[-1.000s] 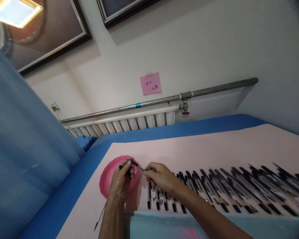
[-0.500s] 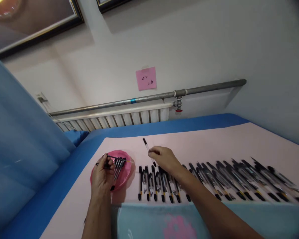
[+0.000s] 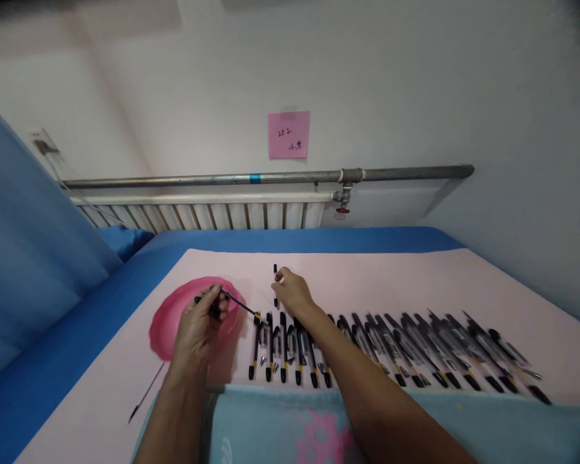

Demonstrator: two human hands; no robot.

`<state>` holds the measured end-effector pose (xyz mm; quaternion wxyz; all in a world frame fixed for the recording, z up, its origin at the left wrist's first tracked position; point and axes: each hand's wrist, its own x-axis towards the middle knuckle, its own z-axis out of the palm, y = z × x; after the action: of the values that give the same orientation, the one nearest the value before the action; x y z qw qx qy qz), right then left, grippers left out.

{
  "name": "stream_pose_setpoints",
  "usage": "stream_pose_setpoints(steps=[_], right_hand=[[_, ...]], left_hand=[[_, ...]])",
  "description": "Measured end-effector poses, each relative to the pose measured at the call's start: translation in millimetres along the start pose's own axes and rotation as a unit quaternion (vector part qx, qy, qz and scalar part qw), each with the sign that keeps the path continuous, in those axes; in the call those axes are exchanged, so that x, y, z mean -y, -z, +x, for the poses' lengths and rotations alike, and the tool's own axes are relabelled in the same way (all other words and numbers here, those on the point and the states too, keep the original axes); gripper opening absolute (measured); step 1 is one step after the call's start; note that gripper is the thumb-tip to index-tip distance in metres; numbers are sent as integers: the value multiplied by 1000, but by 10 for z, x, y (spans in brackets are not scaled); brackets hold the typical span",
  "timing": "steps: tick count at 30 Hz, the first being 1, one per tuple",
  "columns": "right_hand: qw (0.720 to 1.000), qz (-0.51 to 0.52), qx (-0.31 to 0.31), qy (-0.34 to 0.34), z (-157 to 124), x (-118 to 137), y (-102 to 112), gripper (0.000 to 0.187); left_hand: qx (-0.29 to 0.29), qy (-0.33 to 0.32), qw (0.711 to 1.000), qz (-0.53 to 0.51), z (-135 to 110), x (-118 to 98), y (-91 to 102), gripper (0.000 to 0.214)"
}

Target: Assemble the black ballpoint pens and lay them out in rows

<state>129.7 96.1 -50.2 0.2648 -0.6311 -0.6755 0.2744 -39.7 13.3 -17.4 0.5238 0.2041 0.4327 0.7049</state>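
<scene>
My left hand (image 3: 203, 319) is closed in front of the pink bowl (image 3: 167, 312), gripping a thin dark pen refill (image 3: 241, 305) that slants down to the right. A small black piece (image 3: 198, 299) pokes out by its fingers. To the right, my right hand (image 3: 294, 293) pinches a clear pen barrel (image 3: 275, 267) with black ends, held nearly upright over the pink sheet. Below it lies a long row of pen parts (image 3: 283, 348): black caps, clear barrels, refills and small metallic tips. My right forearm hides some of the row.
A single thin refill (image 3: 145, 393) lies left of my left forearm. A pink sheet (image 3: 367, 277) covers the blue table surface (image 3: 294, 237). Light blue cloth (image 3: 261, 425) is at the near edge. Behind are a radiator (image 3: 198, 216) and a pipe (image 3: 401, 174). A blue curtain (image 3: 29, 258) hangs at left.
The view has tilted down and levelled. My left hand has turned its refill toward the row. The barrel in my right hand has swung more upright. Pens seen in the bowl earlier are now hidden.
</scene>
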Motion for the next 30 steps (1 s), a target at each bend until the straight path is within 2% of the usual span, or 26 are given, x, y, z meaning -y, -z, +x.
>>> stream_pose_setpoints(steps=[7,10,13,15,18,20,23,26,28,30], right_hand=[[997,-66,12,37,-47,15,-87,16],[997,-65,20,43,-61,43,-29,17],[997,-37,40,57,-128,118,119,22],[992,4,103,77,-215,198,242,23],[958,96,244,120,-365,333,387,20],[940,132,278,148,-425,396,427,14],[950,141,235,153,-391,390,413,11],[973,174,142,47,-239,244,359,10],[979,186,81,-30,-128,110,311,12],[980,179,54,-67,-43,-5,249,14]], left_hand=[[19,3,1000,24,-27,43,-41,19],[13,12,999,34,-22,63,-43,21],[13,24,999,44,-15,95,-43,22],[20,28,998,46,-12,118,-47,23],[19,19,999,45,-10,147,-61,23],[17,10,999,43,-11,156,-73,23],[16,4,999,35,-20,148,-93,23],[14,10,999,28,-39,129,-116,25],[17,20,999,24,-56,122,-129,26],[21,30,999,24,-73,124,-139,25]])
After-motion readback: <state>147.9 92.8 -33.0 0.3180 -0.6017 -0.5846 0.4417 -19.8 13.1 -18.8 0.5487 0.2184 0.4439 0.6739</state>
